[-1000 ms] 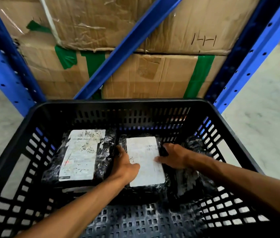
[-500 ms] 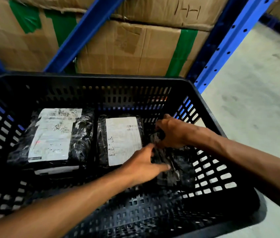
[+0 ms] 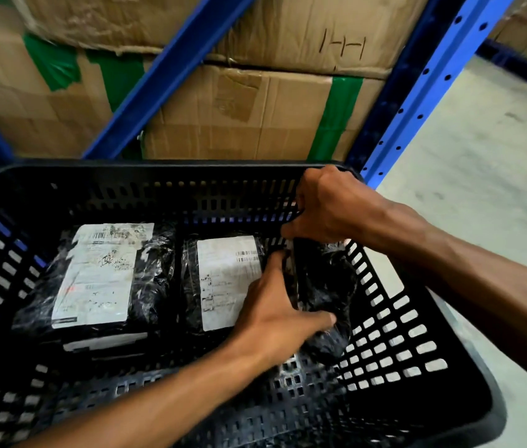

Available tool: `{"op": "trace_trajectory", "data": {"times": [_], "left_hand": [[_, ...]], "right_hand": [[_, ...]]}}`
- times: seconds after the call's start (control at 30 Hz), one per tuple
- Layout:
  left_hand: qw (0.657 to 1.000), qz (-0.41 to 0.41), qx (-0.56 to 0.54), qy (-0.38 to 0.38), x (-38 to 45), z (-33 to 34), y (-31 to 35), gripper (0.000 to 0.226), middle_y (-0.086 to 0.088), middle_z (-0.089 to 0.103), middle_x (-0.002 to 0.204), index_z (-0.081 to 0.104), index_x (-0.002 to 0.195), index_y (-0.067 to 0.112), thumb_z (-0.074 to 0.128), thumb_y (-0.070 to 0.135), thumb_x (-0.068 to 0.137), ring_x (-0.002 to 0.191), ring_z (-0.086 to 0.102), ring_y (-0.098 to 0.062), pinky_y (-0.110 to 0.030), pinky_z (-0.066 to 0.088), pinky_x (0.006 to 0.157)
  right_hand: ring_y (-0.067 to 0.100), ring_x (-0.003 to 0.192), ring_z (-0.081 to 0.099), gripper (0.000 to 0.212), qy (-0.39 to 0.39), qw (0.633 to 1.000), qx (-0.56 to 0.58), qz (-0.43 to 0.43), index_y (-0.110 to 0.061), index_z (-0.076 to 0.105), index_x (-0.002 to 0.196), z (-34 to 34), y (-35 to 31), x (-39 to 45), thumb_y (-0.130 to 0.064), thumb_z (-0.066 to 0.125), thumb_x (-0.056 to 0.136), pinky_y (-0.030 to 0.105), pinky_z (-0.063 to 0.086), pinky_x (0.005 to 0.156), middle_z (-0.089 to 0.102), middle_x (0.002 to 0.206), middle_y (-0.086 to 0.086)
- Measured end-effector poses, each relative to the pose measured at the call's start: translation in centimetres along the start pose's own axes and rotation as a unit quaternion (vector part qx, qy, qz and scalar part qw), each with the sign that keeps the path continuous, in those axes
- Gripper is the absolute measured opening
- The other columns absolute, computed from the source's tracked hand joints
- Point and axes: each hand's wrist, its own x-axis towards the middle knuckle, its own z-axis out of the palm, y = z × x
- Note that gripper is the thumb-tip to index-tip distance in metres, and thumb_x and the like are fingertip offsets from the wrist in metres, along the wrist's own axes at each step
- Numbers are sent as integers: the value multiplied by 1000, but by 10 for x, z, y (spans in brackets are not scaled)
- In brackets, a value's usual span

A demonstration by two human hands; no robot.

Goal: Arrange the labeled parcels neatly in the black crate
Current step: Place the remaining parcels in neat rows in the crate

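A black slotted crate (image 3: 394, 360) fills the lower view. Inside lie two black plastic-wrapped parcels with white labels facing up: a larger one (image 3: 97, 273) at the left and a narrower one (image 3: 223, 279) in the middle. A third black parcel (image 3: 327, 286) stands on edge against the crate's right wall, no label showing. My right hand (image 3: 330, 208) pinches its far top end. My left hand (image 3: 275, 315) grips its near side, fingers tucked around the lower end. Another parcel's white edge shows under the left one.
Behind the crate stand stacked brown cardboard boxes (image 3: 249, 114) with green tape, framed by blue steel rack beams (image 3: 417, 92). Grey concrete floor (image 3: 488, 156) lies to the right of the crate.
The view shifted. Both hands left the middle parcel and went to the unlabeled parcel at the right; it has been raised from lying to standing on edge, right hand higher.
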Motion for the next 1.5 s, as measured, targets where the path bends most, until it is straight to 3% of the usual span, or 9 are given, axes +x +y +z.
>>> {"op": "trace_trajectory", "data": {"times": [0.2, 0.33, 0.43, 0.6, 0.73, 0.93, 1.07, 1.23, 1.5], "left_hand": [[999, 35, -3, 38, -1, 5, 11, 101, 26, 45, 127, 18, 136, 46, 82, 46, 59, 112, 45, 7, -6, 31, 84], [990, -22, -108, 94, 2, -2, 4, 60, 19, 66, 88, 45, 111, 33, 77, 19, 61, 70, 61, 13, 1, 40, 49], [942, -130, -288, 114, 13, -34, -10, 23, 1, 63, 53, 60, 89, 7, 61, 10, 66, 37, 57, -14, -18, 40, 34], [905, -152, -388, 89, 24, -77, -27, 24, -6, 44, 65, 47, 67, 16, 56, 25, 46, 55, 44, -24, -31, 36, 53], [897, -131, -416, 73, 27, -87, -23, 40, -3, 35, 68, 40, 68, 20, 60, 24, 35, 59, 37, -22, -32, 29, 54], [954, -142, -254, -76, 24, -116, 3, 26, -11, 60, 55, 62, 61, 5, 54, 13, 37, 49, 54, -24, -25, 41, 49], [971, -138, -109, -159, 30, -129, 9, 84, -19, 69, 107, 68, 111, 4, 62, 11, 27, 95, 63, -30, -32, 48, 76], [948, -169, -246, -112, 27, -132, -9, 51, -19, 68, 103, 70, 108, 7, 67, 32, 63, 88, 64, -26, -35, 46, 82], [951, -210, -224, -33, 10, -101, -14, 50, -17, 68, 109, 59, 105, 23, 71, 53, 67, 91, 72, -34, -39, 60, 76]], "right_hand": [[25, 62, 41, 51, 7, 999, -19, -34, -19, 32, 54, -6, -18, 0, -42, 77, 61, 28, 36, 57, 33, 57, -6], [24, 55, 55, 34, -30, 994, 39, -95, -10, 64, 76, -8, -26, 5, -42, 73, 72, 25, 45, 50, 56, 61, 1], [27, 65, 74, 40, -103, 968, 227, -29, 7, 68, 86, -12, -9, 22, -32, 66, 85, 34, 63, 61, 74, 78, 23], [26, 74, 69, 55, -151, 953, 243, 95, 1, 66, 95, 23, 32, 21, -53, 56, 86, 32, 58, 71, 72, 94, 19], [16, 79, 69, 55, -232, 867, 422, 127, -13, 66, 106, 46, 42, 10, -61, 57, 80, 30, 59, 70, 72, 98, 4], [8, 123, 49, 95, -91, 957, 264, -79, -31, 33, 143, 9, 48, 17, -61, 73, 62, 29, 39, 106, 51, 138, -6], [-6, 104, 60, 75, -262, 921, 247, -148, -46, 51, 122, 8, 17, -1, -59, 79, 53, 15, 48, 91, 66, 114, -20], [-16, 66, 60, 13, -302, 904, 286, -95, -38, 71, 74, 17, 24, -18, -43, 81, 67, 1, 45, 55, 68, 71, -28], [14, 60, 71, 27, -222, 800, 540, 139, -6, 70, 99, 28, 61, -18, -25, 67, 80, 29, 59, 48, 76, 78, 5]]}}
